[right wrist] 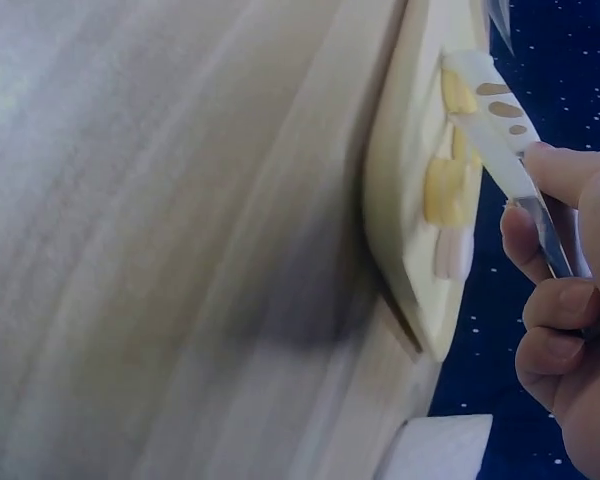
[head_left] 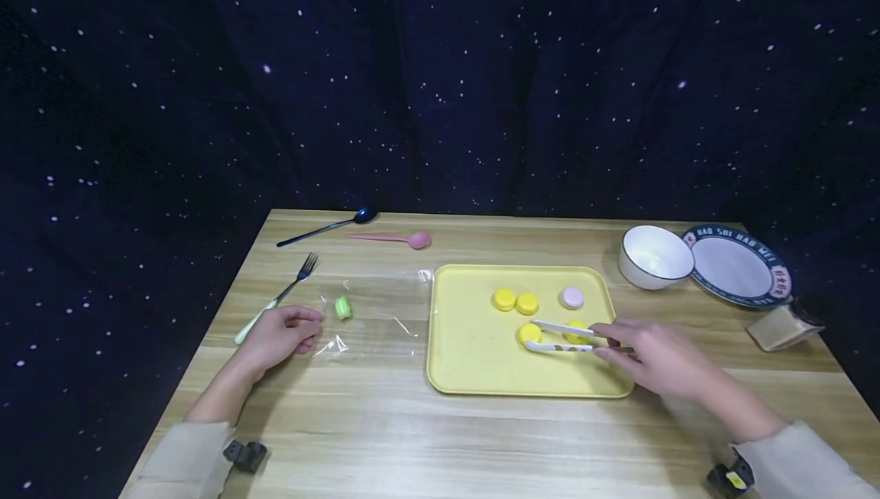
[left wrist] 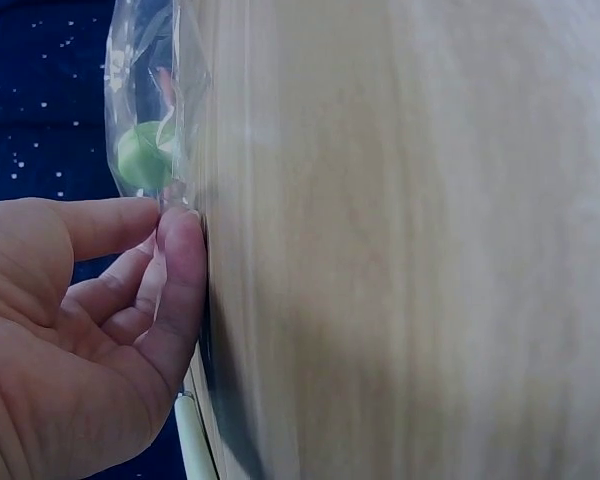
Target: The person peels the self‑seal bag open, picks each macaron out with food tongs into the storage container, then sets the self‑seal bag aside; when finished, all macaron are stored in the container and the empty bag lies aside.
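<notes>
My left hand (head_left: 280,335) pinches the near-left edge of a clear plastic bag (head_left: 392,323) between thumb and fingers. Inside the bag lies a green macaron (head_left: 343,308), close to those fingertips. My right hand (head_left: 660,355) holds white-tipped tongs (head_left: 564,347) over the yellow tray (head_left: 474,373). The tong tips stand on either side of a yellow macaron (head_left: 529,333); whether they squeeze it I cannot tell. Another yellow macaron (head_left: 576,332) sits partly hidden under the tong arms. Farther back on the tray are two more yellow macarons (head_left: 505,299) and a lilac macaron (head_left: 571,298).
Left of the bag lies a fork (head_left: 297,279) with a pale green handle. A dark blue spoon (head_left: 330,230) and a pink spoon (head_left: 406,239) lie behind. At the right are a white bowl (head_left: 656,254), a blue-rimmed plate (head_left: 732,266) and a small box-like container (head_left: 782,328).
</notes>
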Action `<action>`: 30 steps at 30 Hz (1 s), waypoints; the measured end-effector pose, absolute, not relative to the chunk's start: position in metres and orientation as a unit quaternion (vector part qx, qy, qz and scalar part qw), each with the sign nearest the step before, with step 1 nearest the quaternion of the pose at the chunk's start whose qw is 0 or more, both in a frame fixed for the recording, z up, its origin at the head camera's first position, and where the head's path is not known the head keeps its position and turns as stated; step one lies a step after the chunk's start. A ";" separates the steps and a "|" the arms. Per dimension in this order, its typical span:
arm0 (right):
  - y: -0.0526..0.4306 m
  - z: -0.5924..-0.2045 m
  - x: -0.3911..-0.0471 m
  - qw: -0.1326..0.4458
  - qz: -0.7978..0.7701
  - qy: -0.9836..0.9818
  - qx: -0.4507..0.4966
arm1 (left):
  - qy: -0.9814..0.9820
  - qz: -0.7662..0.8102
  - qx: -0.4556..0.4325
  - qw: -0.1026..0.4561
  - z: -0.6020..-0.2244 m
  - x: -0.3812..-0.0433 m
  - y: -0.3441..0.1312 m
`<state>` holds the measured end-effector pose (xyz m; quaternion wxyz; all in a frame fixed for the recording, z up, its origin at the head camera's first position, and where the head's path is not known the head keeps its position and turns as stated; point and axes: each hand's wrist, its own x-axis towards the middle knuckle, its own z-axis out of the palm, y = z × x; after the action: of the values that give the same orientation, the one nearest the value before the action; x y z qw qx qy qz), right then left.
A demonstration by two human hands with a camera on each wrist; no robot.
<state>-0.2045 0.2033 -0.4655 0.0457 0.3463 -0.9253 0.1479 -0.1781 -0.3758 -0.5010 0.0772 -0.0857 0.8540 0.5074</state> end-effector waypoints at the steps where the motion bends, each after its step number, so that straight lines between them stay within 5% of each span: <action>1: 0.203 -0.463 -0.204 0.040 0.150 -0.926 0.345 | 0.854 0.507 -0.086 0.076 -0.501 -0.178 -0.376; 7: 0.204 -0.439 -0.204 0.028 0.153 -0.924 0.350 | 0.857 0.501 -0.090 0.075 -0.501 -0.177 -0.376; 20: 0.124 -0.430 -0.232 0.129 0.181 -0.887 0.405 | 0.860 0.499 -0.088 0.068 -0.502 -0.176 -0.376; 30: 0.057 -0.445 -0.248 0.081 0.175 -0.892 0.409 | 0.860 0.497 -0.093 0.068 -0.501 -0.177 -0.376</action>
<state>-0.2478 0.0567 -0.4447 0.0808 0.4091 -0.8919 0.1747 -0.1773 -0.3755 -0.5012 0.0684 -0.0925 0.8603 0.4967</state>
